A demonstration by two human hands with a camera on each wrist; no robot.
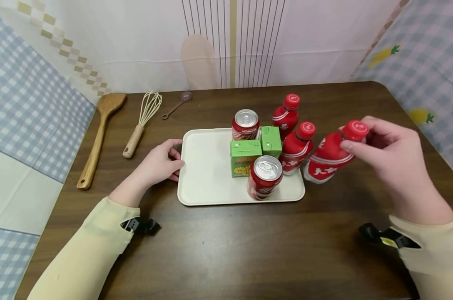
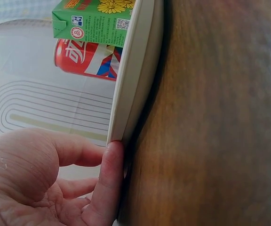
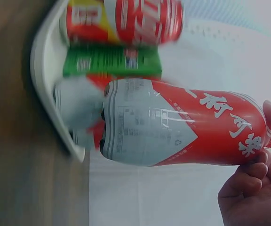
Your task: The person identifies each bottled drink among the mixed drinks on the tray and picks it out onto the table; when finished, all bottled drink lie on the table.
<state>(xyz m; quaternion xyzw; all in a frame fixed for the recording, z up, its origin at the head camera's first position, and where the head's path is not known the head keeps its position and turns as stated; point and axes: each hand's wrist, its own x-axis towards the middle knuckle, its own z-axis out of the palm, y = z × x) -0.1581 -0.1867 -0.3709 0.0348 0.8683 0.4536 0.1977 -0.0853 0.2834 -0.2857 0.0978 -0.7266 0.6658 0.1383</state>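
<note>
A red-labelled cola bottle (image 1: pixel 327 156) hangs tilted just beyond the tray's right end, its base toward the tray. My right hand (image 1: pixel 395 154) holds it by the neck, just under the red cap; the right wrist view shows the bottle (image 3: pixel 173 123) lying across in front of the tray. My left hand (image 1: pixel 163 163) pinches the left rim of a cream tray (image 1: pixel 205 166) between thumb and fingers. On the tray stand two red cola cans (image 1: pixel 265 179), two green drink cartons (image 1: pixel 245 160) and two more red cola bottles (image 1: pixel 295 148), grouped on its right half.
Left of the tray lie a whisk (image 1: pixel 136 135), a wooden spatula (image 1: pixel 98 143) and a small brown measuring spoon (image 1: pixel 181 102). The dark wooden table (image 1: pixel 226 250) is bordered by a white curtain (image 1: pixel 136 46) behind and checked cloth (image 1: pixel 24 75) at the left.
</note>
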